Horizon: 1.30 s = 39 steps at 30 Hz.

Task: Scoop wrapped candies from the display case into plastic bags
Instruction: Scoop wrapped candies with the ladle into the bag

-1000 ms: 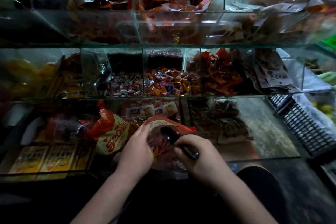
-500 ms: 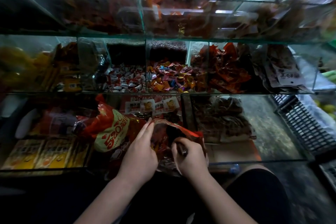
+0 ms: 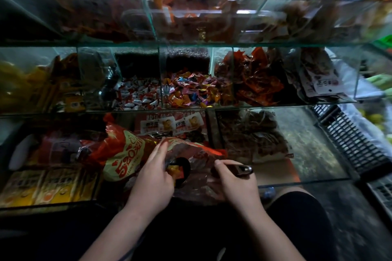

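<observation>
Down on the bottom shelf of the case (image 3: 307,181), just right of the red pack (image 3: 125,154), my left hand (image 3: 152,178) lies along the rim of the bag (image 3: 197,184), fingers fairly straight; whether the thumb pinches it I cannot tell. Inside the mouth sits the scoop (image 3: 184,166), carrying a few candies (image 3: 175,170). My right hand (image 3: 233,180) is clenched round its handle. The film looks thin, limp and slippery, so the rim seems the place to grip; the candies are light and should slide out easily.
</observation>
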Motion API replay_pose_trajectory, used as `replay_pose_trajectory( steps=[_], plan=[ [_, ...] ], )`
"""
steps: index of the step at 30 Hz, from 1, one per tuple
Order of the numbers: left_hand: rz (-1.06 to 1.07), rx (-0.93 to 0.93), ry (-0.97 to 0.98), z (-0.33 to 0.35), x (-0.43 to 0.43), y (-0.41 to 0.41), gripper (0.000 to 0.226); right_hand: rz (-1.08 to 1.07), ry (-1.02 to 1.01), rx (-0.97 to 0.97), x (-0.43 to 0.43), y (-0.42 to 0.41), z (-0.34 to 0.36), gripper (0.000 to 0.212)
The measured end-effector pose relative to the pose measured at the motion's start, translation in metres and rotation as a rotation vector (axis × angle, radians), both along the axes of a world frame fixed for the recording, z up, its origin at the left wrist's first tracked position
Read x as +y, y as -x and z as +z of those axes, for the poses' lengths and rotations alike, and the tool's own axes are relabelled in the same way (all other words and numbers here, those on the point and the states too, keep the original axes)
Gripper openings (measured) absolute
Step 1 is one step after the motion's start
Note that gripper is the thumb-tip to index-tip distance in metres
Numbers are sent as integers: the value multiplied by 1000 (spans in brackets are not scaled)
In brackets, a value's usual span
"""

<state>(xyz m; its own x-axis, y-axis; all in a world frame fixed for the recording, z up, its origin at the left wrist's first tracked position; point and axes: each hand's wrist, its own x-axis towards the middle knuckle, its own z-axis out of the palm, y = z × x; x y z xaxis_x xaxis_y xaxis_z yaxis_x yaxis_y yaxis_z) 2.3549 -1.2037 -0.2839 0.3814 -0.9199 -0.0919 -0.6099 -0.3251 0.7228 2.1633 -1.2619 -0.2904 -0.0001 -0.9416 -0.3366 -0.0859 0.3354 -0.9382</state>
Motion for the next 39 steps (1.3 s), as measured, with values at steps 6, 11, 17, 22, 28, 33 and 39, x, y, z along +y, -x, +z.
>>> replay_pose_trajectory(
  steps=[6,11,17,22,28,33,39],
  plan=[
    [-34,-22,33,7,-1,4,82,-173,-122,-253,-3,34,25,16],
    [-22,-135,130,19,-1,11,80,-218,-137,-342,-1,59,49,17],
    [-188,-333,149,24,-14,24,62,-196,-8,-343,13,73,88,10],
    [-151,-309,160,30,-27,23,61,-81,71,-389,28,74,126,26],
    [-156,-276,267,40,-32,15,65,-63,61,-486,29,75,136,23],
    [-136,-133,347,56,-47,9,67,-124,-43,-622,11,71,135,16],
    [91,211,480,63,-44,-1,64,-194,-1,-751,-16,52,138,12]
  ],
)
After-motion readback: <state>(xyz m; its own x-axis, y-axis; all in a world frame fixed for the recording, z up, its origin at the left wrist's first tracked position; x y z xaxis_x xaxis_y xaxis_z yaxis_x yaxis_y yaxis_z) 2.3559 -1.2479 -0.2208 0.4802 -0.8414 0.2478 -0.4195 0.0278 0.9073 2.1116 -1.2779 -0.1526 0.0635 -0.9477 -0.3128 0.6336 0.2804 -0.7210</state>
